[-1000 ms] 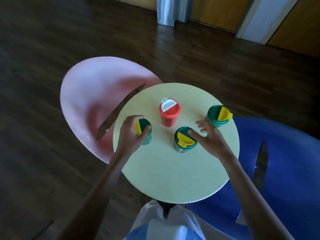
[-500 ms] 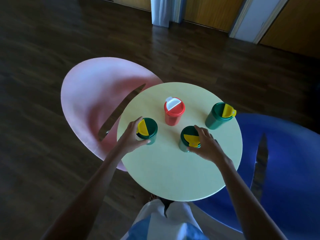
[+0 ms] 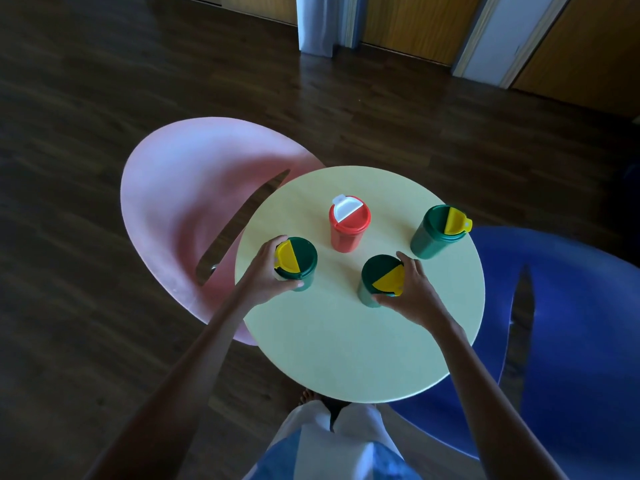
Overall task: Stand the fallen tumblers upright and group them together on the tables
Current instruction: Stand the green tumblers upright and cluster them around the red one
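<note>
Table (image 3: 332,348): round, pale yellow
Upright on it: red tumbler (image 3: 347,233), left green tumbler (image 3: 303,263), near green tumbler (image 3: 375,273), right green tumbler (image 3: 429,237)

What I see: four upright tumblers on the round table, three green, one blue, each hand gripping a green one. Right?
Not quite: the head view shows the fourth tumbler is red, not blue. The rest holds: left hand grips the left green tumbler, right hand the middle green tumbler.
</note>
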{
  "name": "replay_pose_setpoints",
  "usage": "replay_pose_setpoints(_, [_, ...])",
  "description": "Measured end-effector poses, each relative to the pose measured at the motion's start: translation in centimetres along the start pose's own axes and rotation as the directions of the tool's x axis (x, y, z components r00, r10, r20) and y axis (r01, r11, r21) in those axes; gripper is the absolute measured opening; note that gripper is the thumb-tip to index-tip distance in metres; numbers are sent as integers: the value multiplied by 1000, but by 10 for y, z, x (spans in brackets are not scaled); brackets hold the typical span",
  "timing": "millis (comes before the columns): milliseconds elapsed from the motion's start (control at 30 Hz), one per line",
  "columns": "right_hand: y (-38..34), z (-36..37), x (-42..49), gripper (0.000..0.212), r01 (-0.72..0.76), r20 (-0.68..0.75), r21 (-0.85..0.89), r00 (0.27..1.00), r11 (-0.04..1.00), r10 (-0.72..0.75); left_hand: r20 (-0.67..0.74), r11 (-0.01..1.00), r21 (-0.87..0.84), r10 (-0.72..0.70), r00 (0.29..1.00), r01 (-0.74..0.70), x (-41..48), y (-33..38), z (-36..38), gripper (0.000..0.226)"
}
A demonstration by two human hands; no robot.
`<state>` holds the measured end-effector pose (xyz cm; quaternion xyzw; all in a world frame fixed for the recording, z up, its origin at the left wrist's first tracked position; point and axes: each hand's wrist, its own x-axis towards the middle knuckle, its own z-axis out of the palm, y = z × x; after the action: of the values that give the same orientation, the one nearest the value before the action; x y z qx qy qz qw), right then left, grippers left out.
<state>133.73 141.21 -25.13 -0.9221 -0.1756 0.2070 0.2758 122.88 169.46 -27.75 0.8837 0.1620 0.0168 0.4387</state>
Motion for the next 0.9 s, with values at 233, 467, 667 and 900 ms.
replay_pose_setpoints(233, [4,8,-4,104,-46,-48,112,997,993,52,4,999,-31,-7,1000,7,0,0,-1,98])
replay_pose_setpoints(467, [7,9,-1,97,-36,-50,173,998,984,45,-119,997,-54,-52,992,46,-2,7,4,93])
replay_pose_setpoints(667, [7,8,0,96,-29,-54,187,998,982,39,-190,993,-110,-59,980,39,-5,32,35,88])
replay_pose_setpoints(900, [8,5,1,96,-21,-69,194,997,981,35,-176,991,-136,-25,984,1,5,57,62,89])
